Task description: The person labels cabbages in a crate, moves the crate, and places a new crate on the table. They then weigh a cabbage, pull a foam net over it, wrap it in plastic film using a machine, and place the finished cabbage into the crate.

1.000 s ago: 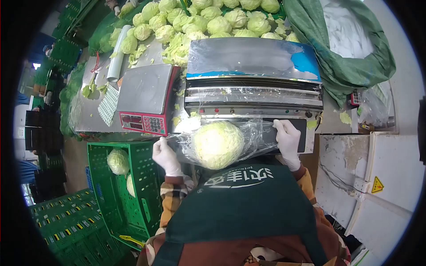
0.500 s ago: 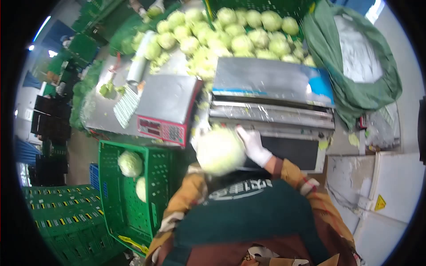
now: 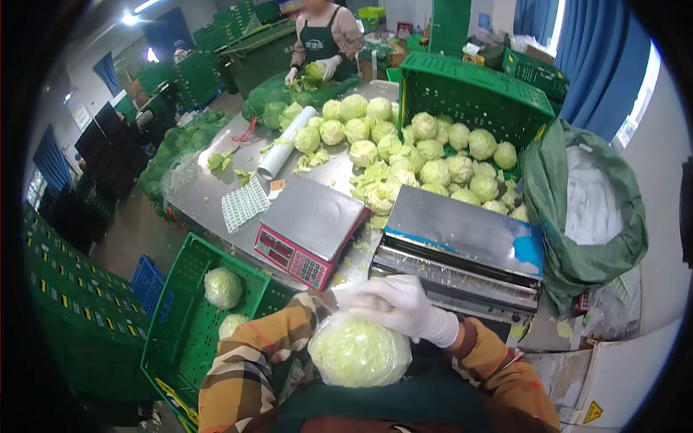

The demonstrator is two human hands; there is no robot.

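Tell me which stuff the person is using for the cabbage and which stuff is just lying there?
In use: wrapped cabbage, right hand, wrapping machine, green crate.
Lying about: scale, film roll, loose cabbages, green sack.

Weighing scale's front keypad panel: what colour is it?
Red, on the scale, seen in the head view.

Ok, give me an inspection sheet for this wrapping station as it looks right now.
Surface: steel table, littered with leaf scraps.
Job's things: wrapped cabbage held at the chest; film wrapper ahead.
Clutter: scale, film roll, loose cabbages, green sack.
Hands: right hand gloved, fingers on top of the cabbage; left hand hidden behind it.
Cables: nothing seen.
Surroundings: green crate with two cabbages at left; a co-worker trimming at the far end.
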